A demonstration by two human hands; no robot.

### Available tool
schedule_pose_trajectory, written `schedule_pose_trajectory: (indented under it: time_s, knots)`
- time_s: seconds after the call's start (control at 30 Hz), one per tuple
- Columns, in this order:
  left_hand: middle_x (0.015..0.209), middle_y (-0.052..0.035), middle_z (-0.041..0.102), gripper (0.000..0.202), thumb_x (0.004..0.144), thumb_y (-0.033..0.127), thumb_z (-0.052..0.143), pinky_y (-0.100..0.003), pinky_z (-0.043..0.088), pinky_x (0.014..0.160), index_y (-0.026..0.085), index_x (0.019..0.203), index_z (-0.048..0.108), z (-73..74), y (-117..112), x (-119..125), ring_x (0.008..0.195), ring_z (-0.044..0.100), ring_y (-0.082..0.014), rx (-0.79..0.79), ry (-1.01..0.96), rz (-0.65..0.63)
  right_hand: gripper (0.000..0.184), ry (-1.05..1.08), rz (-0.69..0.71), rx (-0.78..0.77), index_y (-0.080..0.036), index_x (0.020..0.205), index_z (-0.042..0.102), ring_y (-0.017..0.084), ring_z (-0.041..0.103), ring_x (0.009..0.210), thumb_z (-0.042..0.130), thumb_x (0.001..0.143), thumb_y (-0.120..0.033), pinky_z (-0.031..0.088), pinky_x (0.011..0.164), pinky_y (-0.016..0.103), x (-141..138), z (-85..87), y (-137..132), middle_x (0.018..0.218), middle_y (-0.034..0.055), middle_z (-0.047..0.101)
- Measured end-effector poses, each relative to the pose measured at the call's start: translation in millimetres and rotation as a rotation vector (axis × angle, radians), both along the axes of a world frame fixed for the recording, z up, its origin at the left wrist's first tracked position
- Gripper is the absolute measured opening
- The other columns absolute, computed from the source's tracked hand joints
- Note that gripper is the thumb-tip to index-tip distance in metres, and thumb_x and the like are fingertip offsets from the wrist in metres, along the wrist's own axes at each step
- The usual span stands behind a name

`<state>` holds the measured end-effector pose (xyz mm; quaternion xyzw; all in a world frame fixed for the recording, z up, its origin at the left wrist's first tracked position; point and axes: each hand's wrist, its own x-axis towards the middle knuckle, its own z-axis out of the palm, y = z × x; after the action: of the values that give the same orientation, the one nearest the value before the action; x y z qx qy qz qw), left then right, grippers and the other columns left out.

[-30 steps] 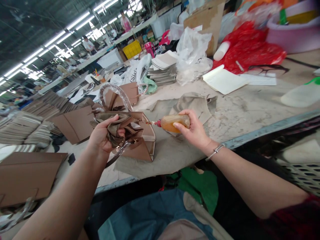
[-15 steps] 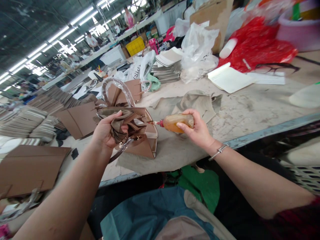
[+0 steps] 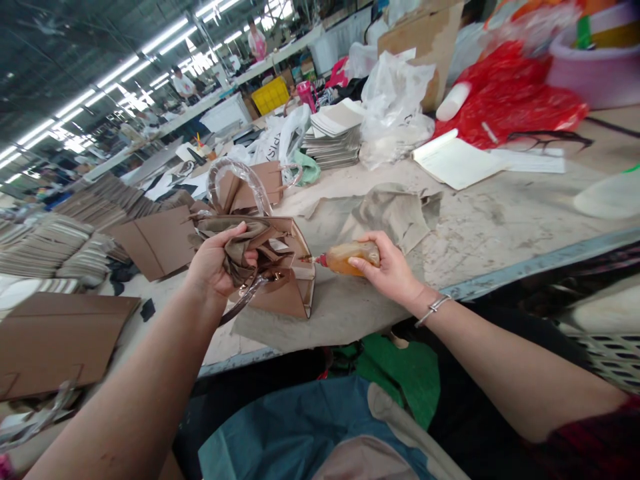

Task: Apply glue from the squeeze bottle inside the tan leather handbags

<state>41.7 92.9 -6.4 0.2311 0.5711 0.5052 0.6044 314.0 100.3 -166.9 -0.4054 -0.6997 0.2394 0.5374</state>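
Note:
A brown handbag [image 3: 283, 293] lies on the bench with its opening and inside edges showing. Its handles [image 3: 239, 175] are wrapped in clear plastic. My left hand [image 3: 225, 263] is closed on the bunched olive-brown lining [image 3: 245, 250] at the bag's mouth. In my right hand [image 3: 383, 263] is a squeeze bottle [image 3: 353, 257] of amber liquid, probably glue, tipped on its side. Its red-capped nozzle points left, with the tip at the bag's right-hand edge. Whether liquid is coming out is too small to tell.
Brown bag panels [image 3: 157, 240] and stacked pieces [image 3: 90, 200] stand at left. Behind the bag are a stack of cards [image 3: 333, 133] and a clear plastic bag [image 3: 395, 107]. A notebook [image 3: 457, 160], glasses [image 3: 545, 140] and a red plastic bag [image 3: 520, 93] lie at right. The bench edge [image 3: 500, 281] runs in front.
The bottle in my right hand has moved slightly left and down, bringing its nozzle to the bag's edge. My left hand keeps its hold on the lining, almost still.

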Motion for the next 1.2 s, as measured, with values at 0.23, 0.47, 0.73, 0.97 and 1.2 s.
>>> schedule_pose_trajectory:
  time_s: [0.23, 0.47, 0.73, 0.97, 1.2]
  knots:
    - [0.063, -0.0071, 0.068, 0.017, 0.096, 0.017, 0.047, -0.020, 0.046, 0.033, 0.012, 0.088, 0.061, 0.1, 1, 0, 0.036, 0.052, -0.0111, -0.002, 0.002, 0.008, 0.034, 0.110, -0.099, 0.118, -0.025, 0.113, 0.049, 0.025, 0.059, 0.099, 0.067, 0.087, -0.041, 0.050, 0.088, 0.040, 5, 21.5, 4, 0.110, 0.0067, 0.059]
    - [0.062, -0.0063, 0.069, 0.017, 0.097, 0.015, 0.046, -0.019, 0.048, 0.035, 0.012, 0.086, 0.058, 0.7, 0, -1, 0.037, 0.054, -0.0106, 0.003, 0.032, -0.004, 0.032, 0.064, -0.061, 0.054, -0.024, 0.108, 0.049, 0.024, 0.060, 0.092, 0.067, 0.087, -0.042, 0.052, 0.083, 0.040, 2, 6.7, 5, 0.102, 0.0054, 0.060]
    - [0.063, -0.0055, 0.070, 0.016, 0.096, 0.015, 0.049, -0.019, 0.047, 0.034, 0.013, 0.083, 0.057, 0.6, 0, 1, 0.037, 0.054, -0.0106, 0.004, 0.043, 0.013, 0.036, 0.131, -0.065, 0.050, -0.025, 0.111, 0.049, 0.023, 0.060, 0.094, 0.065, 0.087, -0.047, 0.052, 0.083, 0.039, 8, 15.7, 3, 0.107, 0.0055, 0.059]
    - [0.064, -0.0073, 0.071, 0.019, 0.096, 0.014, 0.047, -0.019, 0.047, 0.035, 0.011, 0.084, 0.061, 1.0, -1, -1, 0.038, 0.054, -0.0109, -0.001, 0.007, -0.008, 0.033, 0.067, -0.049, 0.067, -0.024, 0.109, 0.049, 0.024, 0.060, 0.094, 0.067, 0.086, -0.040, 0.051, 0.084, 0.040, 6, 8.5, 7, 0.104, 0.0054, 0.060]
    - [0.062, -0.0076, 0.070, 0.018, 0.096, 0.014, 0.049, -0.019, 0.047, 0.034, 0.011, 0.081, 0.060, -1.2, 0, -2, 0.037, 0.054, -0.0114, 0.028, 0.014, -0.004, 0.034, 0.089, -0.024, 0.060, -0.025, 0.111, 0.049, 0.023, 0.059, 0.093, 0.068, 0.086, -0.039, 0.051, 0.082, 0.038, 7, 13.0, 2, 0.104, 0.0044, 0.059]
